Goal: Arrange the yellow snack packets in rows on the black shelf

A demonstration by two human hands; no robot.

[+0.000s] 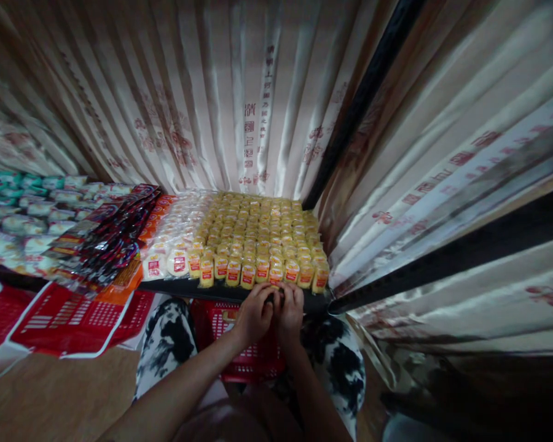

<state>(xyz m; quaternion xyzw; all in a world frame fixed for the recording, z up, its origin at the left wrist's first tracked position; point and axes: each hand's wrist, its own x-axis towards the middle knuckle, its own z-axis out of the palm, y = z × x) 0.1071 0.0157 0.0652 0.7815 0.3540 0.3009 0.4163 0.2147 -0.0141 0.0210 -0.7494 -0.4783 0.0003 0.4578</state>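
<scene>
My left hand [254, 313] and my right hand [290, 312] are side by side at the shelf's front edge, with fingers curled and fingertips nearly meeting. Between them, they pinch the lower part of a yellow snack packet [276, 274] in the front row; its lower end is hidden by my fingers. Behind it stand several tight rows of matching clear-wrapped yellow snack packets [258, 230] with red-and-orange labels. Under my wrists, a red plastic basket [216, 325] sits between my knees, with something yellowish at its rim.
White wrapped packets [179, 261] adjoin the yellow rows on the left. Beyond are dark glossy packets [104, 245], orange bags [126, 282] and white-and-green packs [25, 224]. A printed curtain [203, 92] hangs behind; black posts [364, 101] rise at the right. Red signs [69, 319] hang from the shelf.
</scene>
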